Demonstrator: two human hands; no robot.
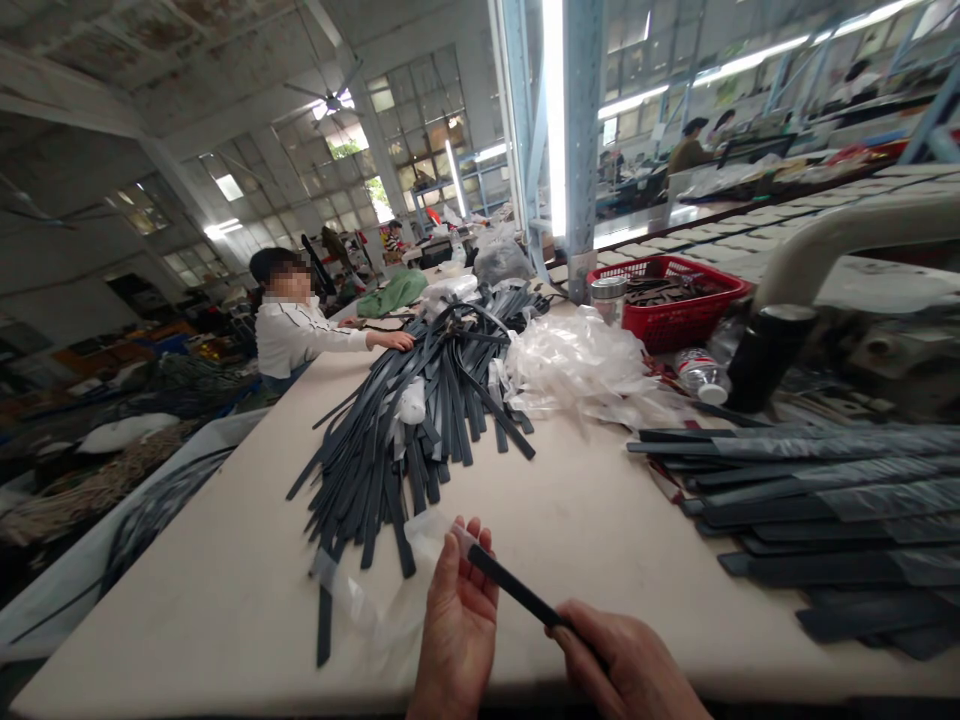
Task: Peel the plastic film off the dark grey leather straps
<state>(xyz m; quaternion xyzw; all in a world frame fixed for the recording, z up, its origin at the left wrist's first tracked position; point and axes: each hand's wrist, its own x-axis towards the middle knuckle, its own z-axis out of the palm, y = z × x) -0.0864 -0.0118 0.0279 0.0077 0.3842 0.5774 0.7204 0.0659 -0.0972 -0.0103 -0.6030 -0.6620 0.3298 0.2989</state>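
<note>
The left hand [456, 625] rose palm-up from the bottom edge, fingers curled, fingertips [471, 548] pinching the upper end of a dark strap [517, 592] where a clear plastic sleeve [379, 600] trailed off leftward. The right hand [628, 665] lay knuckles-up, clenched around the strap's lower end. Beyond the fingertips sat a heap of straps [424, 420].

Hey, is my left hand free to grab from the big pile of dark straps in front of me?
Probably not right away: the left hand is holding one end of a dark strap with the right hand. The pile lies uncovered on the table, with nothing between.
</note>
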